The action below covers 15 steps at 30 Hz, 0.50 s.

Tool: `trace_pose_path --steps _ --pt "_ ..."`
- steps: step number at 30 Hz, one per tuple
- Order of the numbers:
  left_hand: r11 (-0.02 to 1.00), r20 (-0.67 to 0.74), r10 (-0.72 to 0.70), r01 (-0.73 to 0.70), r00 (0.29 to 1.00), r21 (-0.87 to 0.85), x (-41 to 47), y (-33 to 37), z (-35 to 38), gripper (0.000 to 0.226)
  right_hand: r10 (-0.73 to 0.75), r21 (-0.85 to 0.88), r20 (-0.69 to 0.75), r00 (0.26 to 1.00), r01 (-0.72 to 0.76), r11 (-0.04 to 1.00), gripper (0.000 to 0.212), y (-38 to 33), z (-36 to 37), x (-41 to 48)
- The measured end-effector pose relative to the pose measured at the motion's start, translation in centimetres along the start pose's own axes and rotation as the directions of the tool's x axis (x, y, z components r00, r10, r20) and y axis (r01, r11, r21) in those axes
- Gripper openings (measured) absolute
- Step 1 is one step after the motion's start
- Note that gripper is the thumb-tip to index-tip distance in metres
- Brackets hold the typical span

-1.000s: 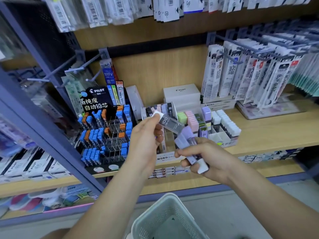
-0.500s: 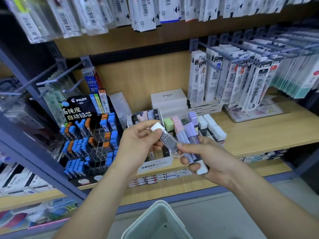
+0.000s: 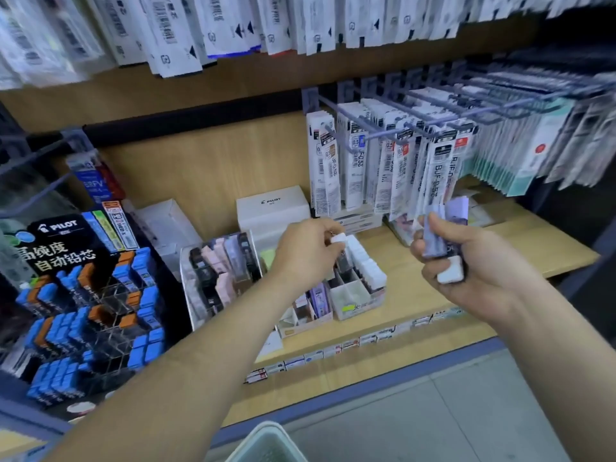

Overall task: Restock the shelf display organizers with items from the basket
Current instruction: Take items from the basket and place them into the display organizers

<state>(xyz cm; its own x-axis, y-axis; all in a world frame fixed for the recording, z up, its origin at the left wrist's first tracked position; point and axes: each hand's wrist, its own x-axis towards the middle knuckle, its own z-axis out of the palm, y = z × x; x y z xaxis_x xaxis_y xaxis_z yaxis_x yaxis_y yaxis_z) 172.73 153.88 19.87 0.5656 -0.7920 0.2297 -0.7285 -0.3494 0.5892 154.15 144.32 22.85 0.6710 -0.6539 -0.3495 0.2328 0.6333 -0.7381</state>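
Note:
My left hand pinches the white cap of a dark lead case and holds it upright over the white compartment organizer on the wooden shelf. To the right, my right hand grips a bunch of purple lead cases with white caps, lifted above the shelf and apart from the organizer. The organizer holds white-capped cases in its right rows; some front cells look bare. The pale green basket shows only its rim at the bottom edge.
A black Pilot display with blue and orange lead cases stands at left. A clear box of pastel cases sits beside the organizer. Refill packs hang on pegs above the right shelf. A white Pilot box stands behind.
My hands have separated: the left one carried the dark case over the organizer, and the right one moved right and up with the purple bunch. The view shifted right.

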Motion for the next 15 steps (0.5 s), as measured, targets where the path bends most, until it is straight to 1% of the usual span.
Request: trace_pose_path --steps 3,7,9,11,15 --pt "0.986 0.053 0.06 -0.068 0.997 0.15 1.2 -0.4 2.0 0.023 -0.013 0.021 -0.016 1.0 0.014 1.0 0.008 -0.3 -0.1 0.2" --pt "0.962 0.093 0.088 -0.109 0.992 0.251 1.7 -1.5 3.9 0.023 -0.001 0.01 -0.019 1.0 0.001 1.0 0.003 0.2 0.4 0.2" --pt "0.92 0.106 0.151 -0.179 0.983 0.35 1.9 -2.0 4.5 0.018 0.012 0.006 -0.01 1.0 -0.012 1.0 0.007 0.7 0.6 0.1" --pt "0.876 0.103 0.211 -0.235 0.972 0.42 2.1 -2.3 4.6 0.015 0.018 -0.009 0.001 1.0 -0.018 1.0 0.005 1.0 0.9 -0.1" --pt "0.838 0.115 0.213 -0.242 0.97 0.489 2.5 -2.1 4.7 0.011 0.014 -0.025 0.009 1.0 -0.014 1.0 0.006 1.2 1.2 -0.4"
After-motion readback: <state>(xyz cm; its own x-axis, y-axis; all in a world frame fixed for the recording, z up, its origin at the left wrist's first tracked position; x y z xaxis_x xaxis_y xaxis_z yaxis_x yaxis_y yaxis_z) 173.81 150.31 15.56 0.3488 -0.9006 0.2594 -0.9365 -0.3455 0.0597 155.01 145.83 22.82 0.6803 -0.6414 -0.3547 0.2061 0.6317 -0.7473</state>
